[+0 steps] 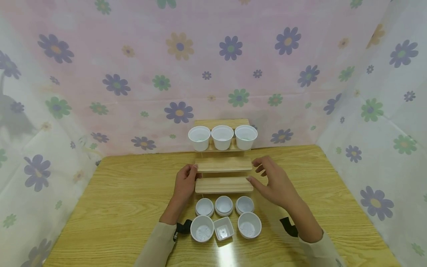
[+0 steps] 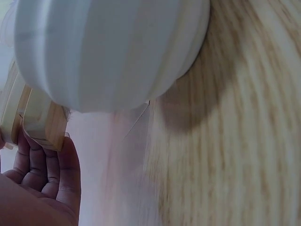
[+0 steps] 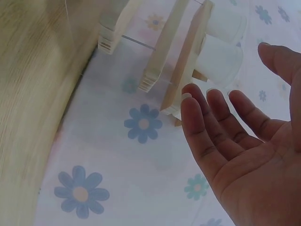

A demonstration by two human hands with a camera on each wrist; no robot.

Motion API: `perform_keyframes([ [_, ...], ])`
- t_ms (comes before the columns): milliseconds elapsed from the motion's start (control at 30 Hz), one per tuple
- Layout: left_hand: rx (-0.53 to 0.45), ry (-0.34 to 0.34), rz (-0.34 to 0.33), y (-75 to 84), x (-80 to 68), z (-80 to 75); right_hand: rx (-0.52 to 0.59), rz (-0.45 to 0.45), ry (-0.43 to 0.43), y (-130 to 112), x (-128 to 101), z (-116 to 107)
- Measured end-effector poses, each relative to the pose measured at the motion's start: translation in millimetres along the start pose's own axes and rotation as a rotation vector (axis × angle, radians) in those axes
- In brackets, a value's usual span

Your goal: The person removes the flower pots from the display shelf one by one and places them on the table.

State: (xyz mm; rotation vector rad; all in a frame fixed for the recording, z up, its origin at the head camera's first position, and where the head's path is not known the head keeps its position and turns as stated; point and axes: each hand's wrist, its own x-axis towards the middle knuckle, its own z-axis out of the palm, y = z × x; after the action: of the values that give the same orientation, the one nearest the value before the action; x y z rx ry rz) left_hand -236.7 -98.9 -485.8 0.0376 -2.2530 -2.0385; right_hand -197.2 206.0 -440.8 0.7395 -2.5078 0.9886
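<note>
A small wooden tiered shelf [image 1: 224, 165] stands in the middle of the table, its steps joined by thin rods. At the left end of its middle step, my left hand [image 1: 184, 181] grips the board, thumb on the top and fingers along the edge. In the left wrist view, the fingers [image 2: 69, 165] curl up against the board ends. My right hand [image 1: 277, 182] is spread beside the shelf's right end, fingers loosely bent and nothing held. A gap shows between its fingers and the boards in the right wrist view.
Three white pots [image 1: 222, 138] line the top step. Before the shelf are small round white pots [image 1: 224, 206], two larger round ones, left [image 1: 202, 229] and right [image 1: 249, 225], and a square white pot [image 1: 223, 228]. Flower-patterned cloth [image 1: 143, 74] surrounds the wood-grain table [image 1: 133, 207].
</note>
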Motion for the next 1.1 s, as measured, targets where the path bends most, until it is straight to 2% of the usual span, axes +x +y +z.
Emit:
perform_keyframes([
  [133, -0.004, 0.000, -0.002, -3.1, 2.1, -0.2, 0.006, 0.004, 0.033, 1, 5, 0],
  [367, -0.003, 0.021, 0.014, -40.4, 19.2, 0.7, -0.003, 0.023, 0.150, 5, 16, 2],
  [533, 0.003, 0.022, 0.018, -41.1, 19.9, 0.3, 0.004, 0.017, 0.240, 9, 26, 4],
  [700, 0.002, 0.023, 0.011, -41.5, 20.0, 0.3, 0.058, 0.047, 0.300, 13, 35, 7],
  [1100, -0.022, 0.020, 0.025, -39.5, 19.9, 0.2, 0.159, 0.088, 0.317, 21, 54, 14],
])
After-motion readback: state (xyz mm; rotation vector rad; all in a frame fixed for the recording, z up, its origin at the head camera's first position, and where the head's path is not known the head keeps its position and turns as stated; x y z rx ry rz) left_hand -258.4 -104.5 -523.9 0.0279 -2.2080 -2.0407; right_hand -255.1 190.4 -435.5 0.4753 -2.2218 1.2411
